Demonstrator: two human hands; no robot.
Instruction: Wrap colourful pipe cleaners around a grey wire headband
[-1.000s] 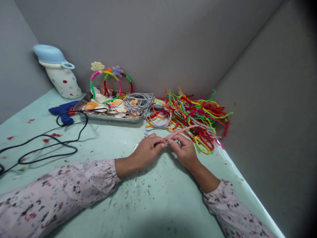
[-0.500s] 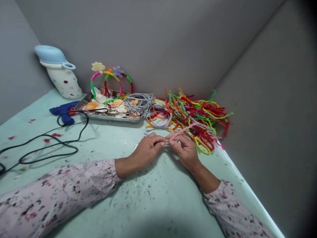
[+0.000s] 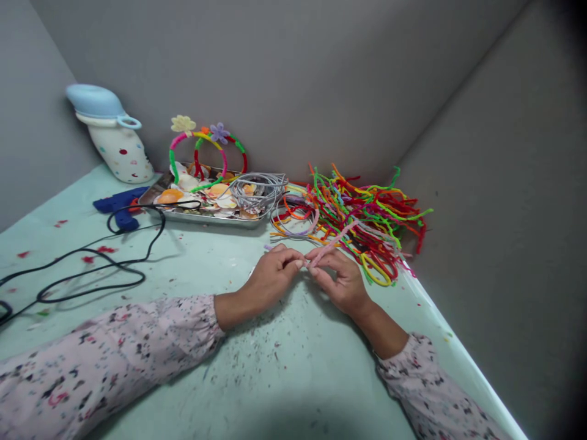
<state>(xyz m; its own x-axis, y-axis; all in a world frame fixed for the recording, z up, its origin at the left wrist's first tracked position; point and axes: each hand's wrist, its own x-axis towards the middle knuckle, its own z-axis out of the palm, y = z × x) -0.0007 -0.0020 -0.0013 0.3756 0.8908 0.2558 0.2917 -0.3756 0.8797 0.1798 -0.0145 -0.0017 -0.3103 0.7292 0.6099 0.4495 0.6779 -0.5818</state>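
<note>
Both hands meet over the table, fingertips almost touching. Between thumb and fingers my right hand (image 3: 342, 281) pinches a pale pink pipe cleaner (image 3: 334, 243), whose free end slants up to the right. My left hand (image 3: 274, 272) is closed in a pinch at the pipe cleaner's other end, where the fingers hide most of it. A short lilac tip pokes out behind the left knuckles; I cannot tell whether it belongs to the same piece. Just beyond my right hand lies a heap of coloured pipe cleaners (image 3: 367, 208).
A metal tray (image 3: 215, 220) holds shells, a coil of grey wire (image 3: 259, 186) and two flower-topped pipe-cleaner rings (image 3: 224, 162). Left of it lie a blue glue gun (image 3: 121, 205) and its looping black cord (image 3: 114, 263). A blue-lidded bottle (image 3: 119, 146) stands at the back left, by the walls.
The pink pipe cleaner's free end has swung a little and looks shorter and steeper. My right fingers have shifted slightly around it; my left hand stays nearly in place.
</note>
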